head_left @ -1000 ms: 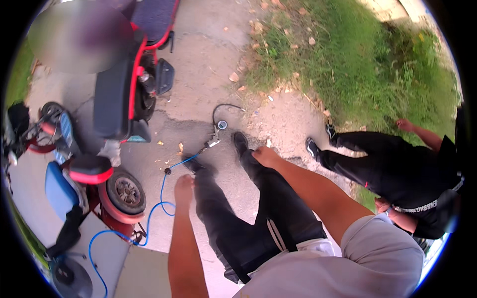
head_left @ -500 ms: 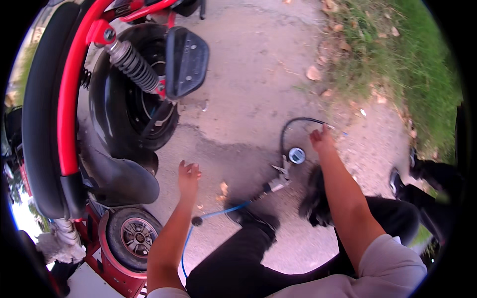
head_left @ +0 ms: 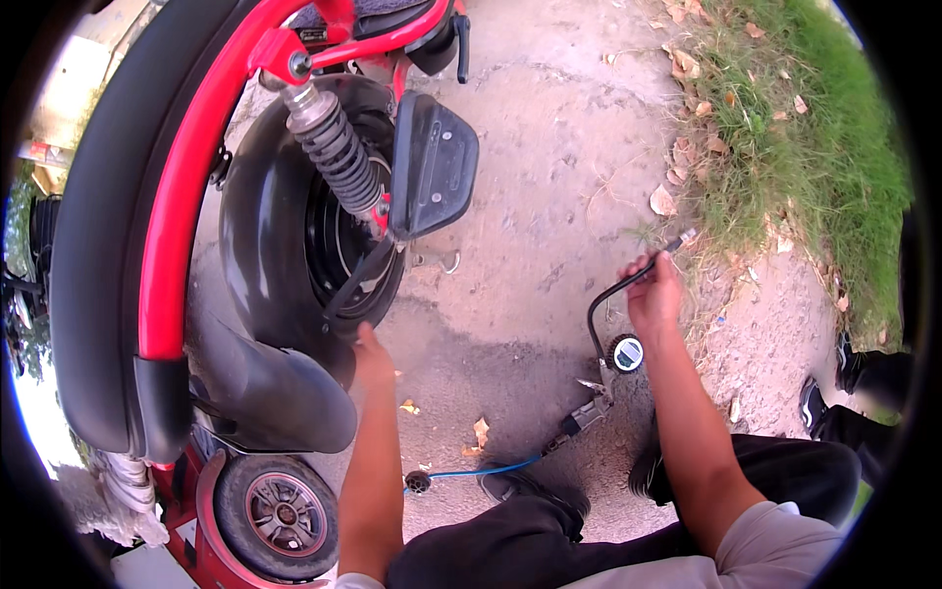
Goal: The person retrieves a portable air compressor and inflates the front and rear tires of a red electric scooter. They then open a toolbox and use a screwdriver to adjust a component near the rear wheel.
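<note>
At 6 o'clock, bent legs on ground, blue line point(head_left: 486, 472) running from there to inflator body point(head_left: 587, 416). Gauge point(head_left: 625, 352) lies face-up at 4 o'clock, readable. Right hand point(head_left: 654, 294) at 3 o'clock, fingers pinching black hose point(head_left: 613, 294) near its metal tip point(head_left: 681, 239), lifted off dirt. Left hand point(head_left: 371, 351) at centre, fingers pressed against rear wheel point(head_left: 339, 240), likely steadying; spread cannot be told. Shock spring point(head_left: 332, 147), red frame point(head_left: 186, 187) beyond at 11 o'clock.

You have bare, cracked concrete ground point(head_left: 549, 147) under you, grass point(head_left: 824, 147) along its right edge. On it lie dry leaves point(head_left: 663, 201), a tyre inflator gauge point(head_left: 625, 353) and its thin blue hose point(head_left: 481, 472).
</note>
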Demonstrator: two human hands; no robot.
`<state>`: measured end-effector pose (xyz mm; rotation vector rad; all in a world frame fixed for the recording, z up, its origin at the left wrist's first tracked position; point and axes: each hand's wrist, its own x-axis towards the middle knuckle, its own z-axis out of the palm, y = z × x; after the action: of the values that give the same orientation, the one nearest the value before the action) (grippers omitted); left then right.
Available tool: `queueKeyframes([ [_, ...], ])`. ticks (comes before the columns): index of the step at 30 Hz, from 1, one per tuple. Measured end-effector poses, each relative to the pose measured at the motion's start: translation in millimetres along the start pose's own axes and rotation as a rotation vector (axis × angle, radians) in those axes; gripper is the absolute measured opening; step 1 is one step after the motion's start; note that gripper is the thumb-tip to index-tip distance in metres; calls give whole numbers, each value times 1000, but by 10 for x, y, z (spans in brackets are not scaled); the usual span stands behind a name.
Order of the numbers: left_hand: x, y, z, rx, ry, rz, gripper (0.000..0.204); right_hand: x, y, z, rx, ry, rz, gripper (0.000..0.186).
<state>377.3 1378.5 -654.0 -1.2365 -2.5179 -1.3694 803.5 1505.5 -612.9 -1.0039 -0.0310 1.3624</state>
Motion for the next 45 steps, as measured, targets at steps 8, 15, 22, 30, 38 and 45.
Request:
queueKeyframes([
  [8, 96, 809, -444, 263, -227, -42, 66, -1035, 228, 992, -44, -356, 355, 25],
  [15, 209, 930, -576, 591, -195, 12, 80, -1224, 392, 1154, -200, -454, 423, 29],
  [22, 181, 510, -374, 326, -257, 41, 70, -1296, 474, 1169, -458, -588, 358, 28],
  [30, 115, 36, -237, 21, -263, 24, 71, -1511, 939, 1235, -885, -861, 263, 40],
  [38, 162, 436, -346, -201, -282, -161, 46, -1482, 1209, 1197, -338, -779, 947, 47],
  [45, 169, 346, -423, -281, -368, -141, 45, -1693, 1683, 1080, -354, -823, 1043, 62],
])
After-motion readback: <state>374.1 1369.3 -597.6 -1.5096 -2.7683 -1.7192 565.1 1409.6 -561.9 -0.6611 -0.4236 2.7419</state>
